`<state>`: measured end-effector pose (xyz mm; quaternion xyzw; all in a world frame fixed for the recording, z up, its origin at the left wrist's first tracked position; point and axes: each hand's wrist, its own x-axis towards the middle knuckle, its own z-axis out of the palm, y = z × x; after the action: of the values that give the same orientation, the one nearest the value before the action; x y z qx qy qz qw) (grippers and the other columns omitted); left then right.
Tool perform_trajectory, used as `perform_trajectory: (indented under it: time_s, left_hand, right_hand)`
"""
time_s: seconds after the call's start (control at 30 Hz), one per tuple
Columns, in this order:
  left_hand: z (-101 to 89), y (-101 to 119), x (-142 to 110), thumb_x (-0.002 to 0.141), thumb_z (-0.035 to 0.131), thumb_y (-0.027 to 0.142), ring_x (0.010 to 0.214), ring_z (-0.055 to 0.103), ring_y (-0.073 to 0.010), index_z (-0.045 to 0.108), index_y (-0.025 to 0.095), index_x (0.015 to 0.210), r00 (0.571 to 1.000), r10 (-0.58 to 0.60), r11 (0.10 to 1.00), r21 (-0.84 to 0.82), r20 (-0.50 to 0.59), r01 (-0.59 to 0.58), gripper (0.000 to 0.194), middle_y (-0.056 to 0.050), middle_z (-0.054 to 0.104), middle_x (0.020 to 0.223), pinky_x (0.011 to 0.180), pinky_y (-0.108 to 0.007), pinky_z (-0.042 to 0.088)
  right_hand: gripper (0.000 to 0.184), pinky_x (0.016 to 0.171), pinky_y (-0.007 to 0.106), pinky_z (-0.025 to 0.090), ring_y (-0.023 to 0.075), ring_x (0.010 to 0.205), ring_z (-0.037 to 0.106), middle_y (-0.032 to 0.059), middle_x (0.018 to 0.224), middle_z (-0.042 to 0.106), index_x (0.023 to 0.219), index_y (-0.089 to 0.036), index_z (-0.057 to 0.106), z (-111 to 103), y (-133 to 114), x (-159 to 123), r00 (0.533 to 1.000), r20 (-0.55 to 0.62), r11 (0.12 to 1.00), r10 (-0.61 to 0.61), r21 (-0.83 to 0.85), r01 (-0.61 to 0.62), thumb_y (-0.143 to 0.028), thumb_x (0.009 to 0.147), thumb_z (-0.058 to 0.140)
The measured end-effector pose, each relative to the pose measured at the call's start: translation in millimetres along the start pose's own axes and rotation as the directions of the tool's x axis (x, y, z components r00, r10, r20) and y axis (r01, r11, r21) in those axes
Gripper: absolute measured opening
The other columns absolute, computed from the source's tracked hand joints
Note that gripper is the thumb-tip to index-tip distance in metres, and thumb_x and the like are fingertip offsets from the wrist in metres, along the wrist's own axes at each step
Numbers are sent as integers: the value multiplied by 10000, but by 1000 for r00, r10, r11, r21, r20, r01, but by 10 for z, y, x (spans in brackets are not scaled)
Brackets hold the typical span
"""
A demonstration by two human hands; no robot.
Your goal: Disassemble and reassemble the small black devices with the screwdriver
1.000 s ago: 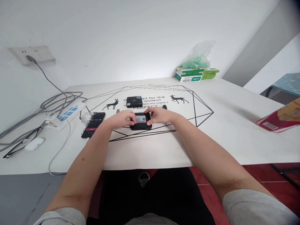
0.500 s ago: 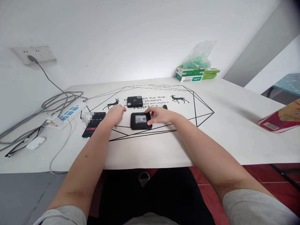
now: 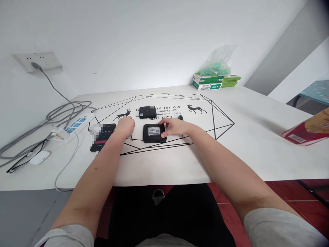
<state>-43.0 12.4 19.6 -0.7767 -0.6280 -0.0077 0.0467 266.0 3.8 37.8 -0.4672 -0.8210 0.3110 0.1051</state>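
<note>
A black square device (image 3: 151, 137) with a white printed label lies on the table. At its right edge, my right hand (image 3: 174, 127) grips it between thumb and fingers. Left of the device, my left hand (image 3: 125, 126) is closed with its fingers bent down. A thin dark tip (image 3: 132, 137) shows below those fingers; whatever it belongs to is hidden. Behind the device lies a second flat black square piece (image 3: 147, 112) with small stickers. A dark green handle (image 3: 181, 117) pokes out behind my right hand, its remainder mostly covered.
Left of my left hand lies a phone (image 3: 104, 135) showing a timer. Farther left are a power strip (image 3: 77, 125), grey cables, glasses (image 3: 25, 159) and a white earbud case (image 3: 39, 157). Green boxes (image 3: 208, 80) stand at the back; a red packet (image 3: 305, 132) sits right.
My left hand has drawn its fingers in and shifted slightly left; the thin dark tip under it now sits farther right. My right hand and the device stay almost still.
</note>
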Motion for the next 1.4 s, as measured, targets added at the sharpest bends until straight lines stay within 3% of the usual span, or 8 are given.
perform_trajectory:
  time_s: [0.17,0.47,0.87,1.27,1.4]
  left_hand:
    - [-26,13,-5,1055,503,187,1236,597,-386,818,145,1144,999,-17,1000,-11,-40,16,331,-224,719,1255,1049,-482,486]
    - [-57,-29,-9,1007,608,202,1186,634,-381,830,188,951,1000,-8,999,34,27,7,230,-189,763,1185,1006,-450,515]
    - [-31,-20,10,974,567,204,1182,652,-398,845,175,1004,1000,21,1000,17,10,-21,282,-208,767,1173,980,-476,537]
    - [-43,60,2,1047,507,245,1197,653,-389,831,168,1056,998,61,998,29,-3,-61,333,-212,751,1193,1005,-475,538]
    - [-94,127,-22,1082,451,237,1162,668,-347,765,177,1081,996,54,993,-105,-78,-62,320,-187,736,1188,1005,-445,543]
  right_hand:
    - [758,1091,472,561,337,1252,696,130,1375,756,1426,-231,701,-3,-1,0,1000,4,1000,-5,8,5,-490,757,942]
    - [740,1109,481,561,347,1288,687,128,1413,745,1435,-239,690,-5,3,0,1000,6,1000,-12,-1,12,-486,778,925]
    - [761,1120,484,553,345,1301,674,132,1399,744,1442,-228,681,-2,6,-2,1000,16,1000,-5,5,5,-502,775,921]
    - [761,1098,476,564,352,1291,687,123,1342,764,1434,-254,699,-5,19,-1,1000,10,1000,-4,6,4,-525,763,935]
    - [634,1135,501,545,360,1332,660,151,1415,727,1325,-222,748,20,66,33,989,-66,991,-132,-6,132,-540,795,890]
